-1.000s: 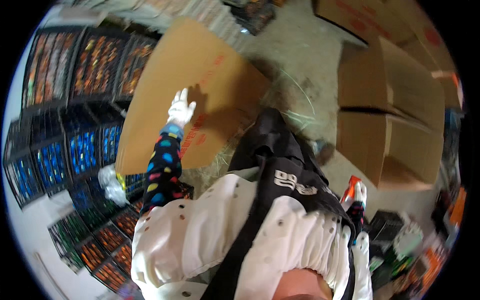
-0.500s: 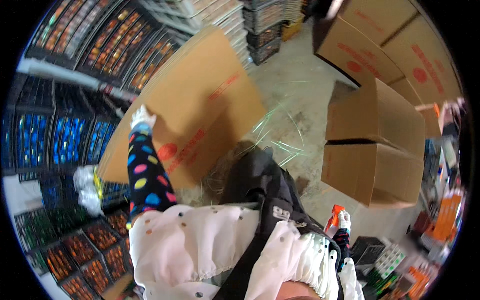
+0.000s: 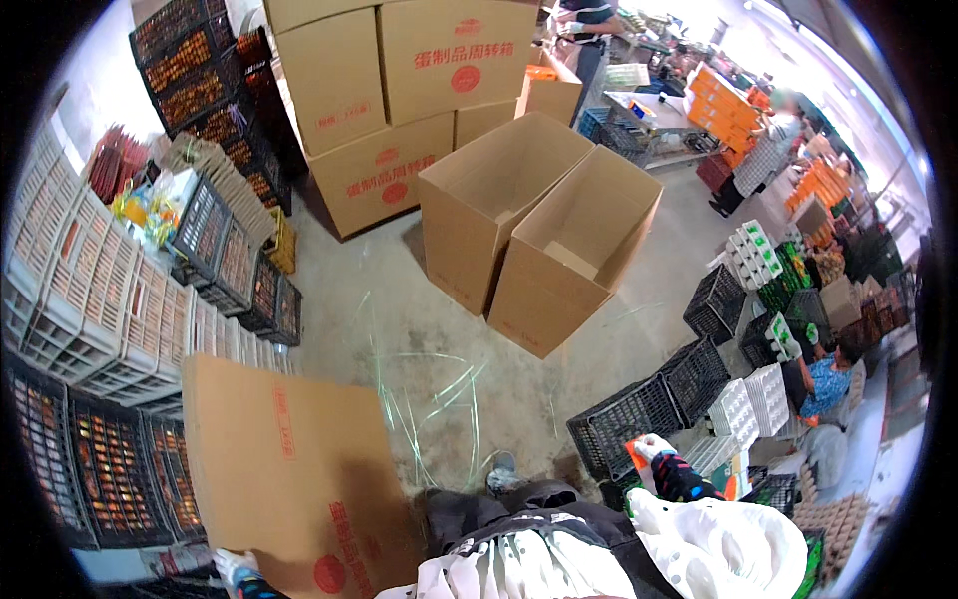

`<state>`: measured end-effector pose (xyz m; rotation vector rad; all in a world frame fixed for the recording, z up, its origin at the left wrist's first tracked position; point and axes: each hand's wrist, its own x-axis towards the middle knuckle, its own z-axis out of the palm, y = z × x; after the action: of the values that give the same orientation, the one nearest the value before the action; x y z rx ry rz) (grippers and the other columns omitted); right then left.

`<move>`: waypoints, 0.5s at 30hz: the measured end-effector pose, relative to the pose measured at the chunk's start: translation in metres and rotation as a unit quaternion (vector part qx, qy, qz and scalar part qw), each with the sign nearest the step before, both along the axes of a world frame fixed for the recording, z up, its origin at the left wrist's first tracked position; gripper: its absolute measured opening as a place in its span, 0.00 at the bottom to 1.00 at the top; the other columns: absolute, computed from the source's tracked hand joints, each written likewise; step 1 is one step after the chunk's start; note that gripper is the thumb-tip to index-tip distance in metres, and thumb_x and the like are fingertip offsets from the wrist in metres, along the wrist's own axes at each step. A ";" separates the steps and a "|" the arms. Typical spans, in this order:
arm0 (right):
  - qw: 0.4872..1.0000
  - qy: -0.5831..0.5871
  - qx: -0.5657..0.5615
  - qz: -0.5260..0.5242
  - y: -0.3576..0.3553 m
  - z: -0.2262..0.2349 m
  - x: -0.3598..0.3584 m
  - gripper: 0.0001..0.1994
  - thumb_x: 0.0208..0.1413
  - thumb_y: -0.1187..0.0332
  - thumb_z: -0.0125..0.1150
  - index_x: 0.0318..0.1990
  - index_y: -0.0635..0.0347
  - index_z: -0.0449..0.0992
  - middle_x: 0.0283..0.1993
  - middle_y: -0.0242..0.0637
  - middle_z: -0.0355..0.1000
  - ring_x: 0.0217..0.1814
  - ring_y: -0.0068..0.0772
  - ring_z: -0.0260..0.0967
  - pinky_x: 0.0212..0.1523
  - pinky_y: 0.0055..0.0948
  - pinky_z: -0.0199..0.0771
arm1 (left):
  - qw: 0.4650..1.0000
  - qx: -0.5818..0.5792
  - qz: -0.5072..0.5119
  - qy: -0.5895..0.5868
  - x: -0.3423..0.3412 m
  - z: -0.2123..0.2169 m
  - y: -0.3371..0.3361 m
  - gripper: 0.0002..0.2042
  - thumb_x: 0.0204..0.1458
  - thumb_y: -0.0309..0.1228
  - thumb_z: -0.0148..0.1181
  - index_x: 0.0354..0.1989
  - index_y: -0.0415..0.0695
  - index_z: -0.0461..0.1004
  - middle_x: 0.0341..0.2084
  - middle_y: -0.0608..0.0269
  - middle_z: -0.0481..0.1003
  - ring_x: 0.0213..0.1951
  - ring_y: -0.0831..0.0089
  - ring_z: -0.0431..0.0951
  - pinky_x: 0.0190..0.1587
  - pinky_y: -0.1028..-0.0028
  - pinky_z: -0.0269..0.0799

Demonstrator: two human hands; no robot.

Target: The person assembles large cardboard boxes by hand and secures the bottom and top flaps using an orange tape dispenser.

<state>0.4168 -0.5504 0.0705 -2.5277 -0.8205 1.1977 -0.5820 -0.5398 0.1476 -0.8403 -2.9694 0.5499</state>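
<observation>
At the lower left, my left hand (image 3: pixel 235 566), in a white glove, grips the outer edge of a flattened cardboard box (image 3: pixel 289 469). It is brown with red print, and earlier several layers showed along its edge. My right hand (image 3: pixel 654 448), gloved too, is held out to the right and closed around an orange hand-held object (image 3: pixel 636 455); most of it is hidden by the fingers, so its kind is unclear. Ahead, two opened cardboard boxes (image 3: pixel 464 235) (image 3: pixel 544 299) stand side by side, with their tops open and bare insides showing.
Large printed boxes (image 3: pixel 459 60) are stacked behind. White crates (image 3: pixel 85 260) and black crates (image 3: pixel 110 459) line the left. Black crates (image 3: pixel 639 414) and white egg trays (image 3: pixel 748 399) stand right. Pale straps (image 3: pixel 434 399) lie on the floor. Other people (image 3: pixel 763 150) (image 3: pixel 826 384) work at the right.
My view has swung right and up, bringing the opened boxes to the middle. The flattened cardboard now sits lower left, with my left hand still at its edge. My right hand still holds the orange object.
</observation>
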 end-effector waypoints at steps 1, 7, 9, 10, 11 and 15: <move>0.999 0.031 -0.005 -0.003 0.016 -0.018 -0.029 0.22 0.56 0.55 0.68 0.52 0.61 0.78 0.45 0.40 0.81 0.48 0.32 0.78 0.53 0.35 0.76 | 0.988 0.027 -0.024 0.148 -0.038 -0.018 -0.045 0.46 0.47 0.50 0.67 0.72 0.42 0.52 0.65 0.45 0.63 0.62 0.46 0.69 0.60 0.51 0.71; 1.000 0.010 -0.014 -0.024 -0.019 0.000 -0.097 0.20 0.56 0.55 0.67 0.50 0.59 0.79 0.44 0.39 0.81 0.47 0.30 0.77 0.53 0.32 0.76 | 0.996 -0.053 0.011 0.066 0.041 0.007 -0.012 0.47 0.54 0.45 0.64 0.77 0.44 0.42 0.77 0.52 0.44 0.72 0.52 0.56 0.66 0.52 0.65; 0.995 0.072 0.029 -0.060 -0.010 0.008 -0.121 0.21 0.56 0.56 0.67 0.52 0.60 0.78 0.47 0.40 0.80 0.49 0.31 0.77 0.54 0.33 0.75 | 0.997 -0.025 0.000 0.078 0.068 0.021 -0.010 0.45 0.53 0.41 0.63 0.76 0.42 0.46 0.75 0.49 0.49 0.71 0.51 0.57 0.68 0.52 0.63; 0.999 0.018 0.012 -0.033 0.003 0.025 -0.134 0.22 0.56 0.56 0.67 0.54 0.59 0.77 0.48 0.40 0.80 0.50 0.33 0.77 0.55 0.34 0.75 | 0.943 0.031 -0.194 0.267 0.072 0.014 -0.025 0.34 0.53 0.47 0.59 0.70 0.53 0.65 0.65 0.34 0.65 0.63 0.47 0.69 0.62 0.44 0.64; 1.000 -0.013 0.015 -0.024 -0.015 0.008 -0.126 0.24 0.55 0.54 0.66 0.55 0.59 0.77 0.49 0.41 0.80 0.52 0.35 0.77 0.57 0.34 0.74 | 0.976 0.020 -0.170 0.133 0.090 0.029 -0.013 0.34 0.53 0.46 0.58 0.69 0.47 0.65 0.64 0.35 0.66 0.63 0.46 0.69 0.63 0.45 0.64; 0.996 0.072 0.046 -0.029 0.031 -0.025 -0.206 0.23 0.55 0.53 0.66 0.54 0.58 0.78 0.48 0.41 0.80 0.52 0.34 0.77 0.56 0.33 0.74 | 0.959 -0.155 -0.090 -0.218 -0.023 -0.071 -0.047 0.41 0.52 0.35 0.63 0.74 0.37 0.51 0.71 0.43 0.56 0.71 0.49 0.57 0.71 0.52 0.57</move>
<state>0.2112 -0.5193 0.0457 -2.3444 -0.7446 1.2775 -0.6051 -0.5873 0.0770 -1.4109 -3.1762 0.9509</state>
